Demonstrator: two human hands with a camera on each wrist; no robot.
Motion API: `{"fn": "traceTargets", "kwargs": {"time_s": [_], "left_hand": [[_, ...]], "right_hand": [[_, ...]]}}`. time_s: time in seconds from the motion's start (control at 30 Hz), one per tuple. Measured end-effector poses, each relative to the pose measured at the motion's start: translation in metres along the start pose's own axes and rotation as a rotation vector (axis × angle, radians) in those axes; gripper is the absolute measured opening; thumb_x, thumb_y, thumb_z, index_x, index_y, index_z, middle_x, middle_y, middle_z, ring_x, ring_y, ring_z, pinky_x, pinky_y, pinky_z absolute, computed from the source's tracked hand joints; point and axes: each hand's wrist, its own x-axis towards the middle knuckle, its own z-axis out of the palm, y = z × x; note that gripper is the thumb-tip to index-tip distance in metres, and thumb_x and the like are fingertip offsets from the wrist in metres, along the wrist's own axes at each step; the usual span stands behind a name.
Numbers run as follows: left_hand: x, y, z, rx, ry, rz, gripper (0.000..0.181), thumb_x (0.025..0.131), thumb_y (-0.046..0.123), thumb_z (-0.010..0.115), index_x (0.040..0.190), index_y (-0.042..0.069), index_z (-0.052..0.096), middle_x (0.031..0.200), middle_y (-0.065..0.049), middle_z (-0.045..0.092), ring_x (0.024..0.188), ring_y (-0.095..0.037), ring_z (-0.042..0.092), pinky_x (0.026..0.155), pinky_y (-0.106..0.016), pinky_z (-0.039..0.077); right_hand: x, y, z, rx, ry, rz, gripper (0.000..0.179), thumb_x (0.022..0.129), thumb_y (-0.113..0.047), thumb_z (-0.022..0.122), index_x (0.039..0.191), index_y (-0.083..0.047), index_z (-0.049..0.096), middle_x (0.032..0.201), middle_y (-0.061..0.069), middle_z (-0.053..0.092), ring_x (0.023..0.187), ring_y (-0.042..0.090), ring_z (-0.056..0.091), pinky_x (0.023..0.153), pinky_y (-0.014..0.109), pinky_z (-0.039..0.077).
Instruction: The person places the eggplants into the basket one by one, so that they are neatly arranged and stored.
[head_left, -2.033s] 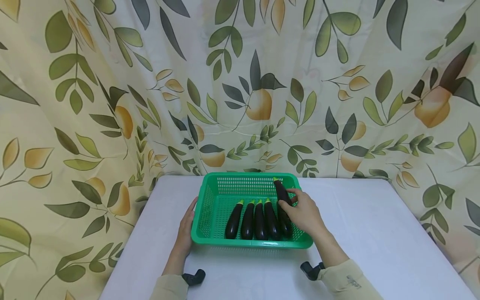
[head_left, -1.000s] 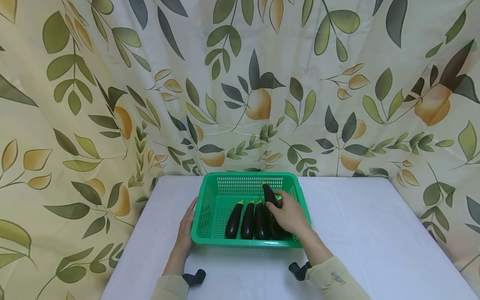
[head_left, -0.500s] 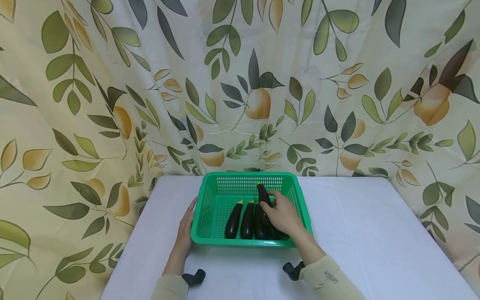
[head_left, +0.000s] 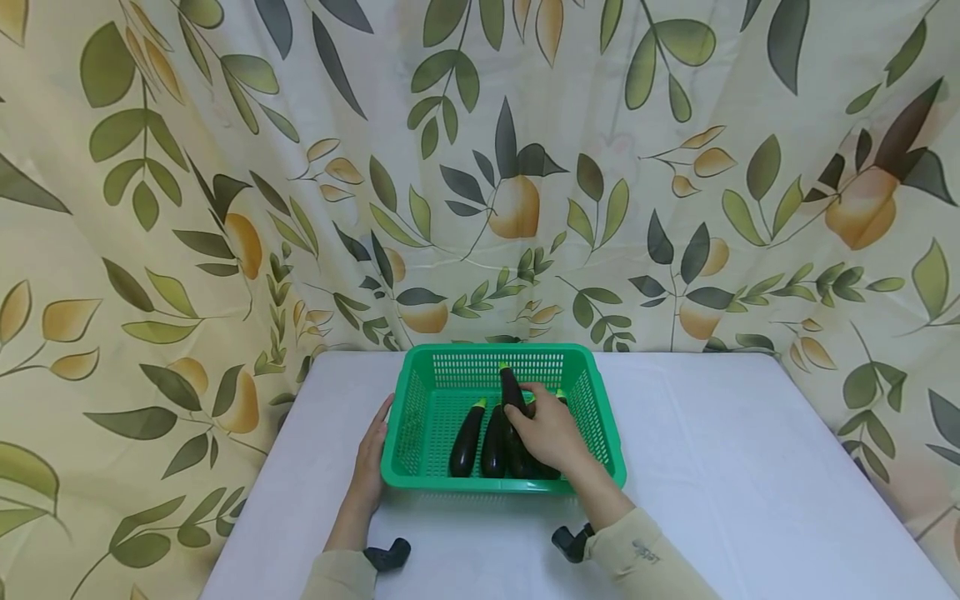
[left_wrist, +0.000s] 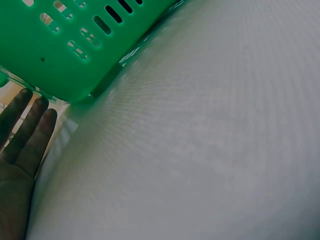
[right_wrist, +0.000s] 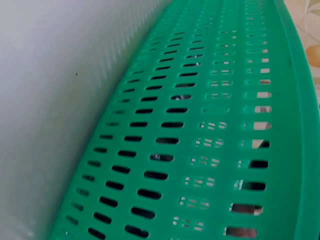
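A green plastic basket (head_left: pixel 450 482) with slotted walls holds several dark purple eggplants (head_left: pixel 467 442) lying side by side. Inside it, my right hand (head_left: pixel 553 432) grips one eggplant (head_left: pixel 511 385) between thumb and fingers, its green stem end raised toward the far wall. The lower part of that eggplant overlaps its neighbours, and my hand partly hides those to the right. My left hand (head_left: pixel 368 458) lies along the outside of the basket's left wall. In the left wrist view its fingers (left_wrist: pixel 33 145) look straight, close to the basket corner. The right wrist view is filled mostly by the basket's slotted front wall (right_wrist: pixel 200 120).
The basket stands near the far edge of a table with a white cloth (head_left: pixel 697 450). Behind the table hangs a curtain (head_left: pixel 480 208) printed with leaves and fruit. Dark devices (head_left: pixel 388 555) are strapped at both wrists.
My right hand has moved left across the basket with the eggplant in its grip, passing over the other eggplants. My left hand and the basket stay in place.
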Motion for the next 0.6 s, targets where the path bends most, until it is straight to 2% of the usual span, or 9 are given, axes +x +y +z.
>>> {"fn": "traceTargets", "kwargs": {"time_s": [0.33,0.6], "left_hand": [[-0.001,0.002,0.001,-0.005,-0.004,0.003,0.048,0.113,0.046,0.021,0.159,0.046,0.034,0.169,0.013,0.032,0.162,-0.026,0.02,0.124,-0.07,0.012],[0.0,0.001,0.0,-0.008,-0.002,0.005,0.049,0.112,0.048,0.021,0.159,0.045,0.035,0.168,0.013,0.032,0.162,-0.025,0.02,0.125,-0.069,0.012]], "right_hand": [[0.001,-0.005,0.009,0.006,-0.011,-0.035,0.049,0.103,-0.029,0.063,0.148,-0.011,0.054,0.101,0.012,0.071,0.076,0.018,0.062,0.06,0.03,0.049],[0.0,-0.014,0.015,0.033,-0.028,-0.036,0.048,0.103,-0.03,0.064,0.147,-0.013,0.055,0.093,0.008,0.069,0.07,0.017,0.06,0.057,0.031,0.047]]}}
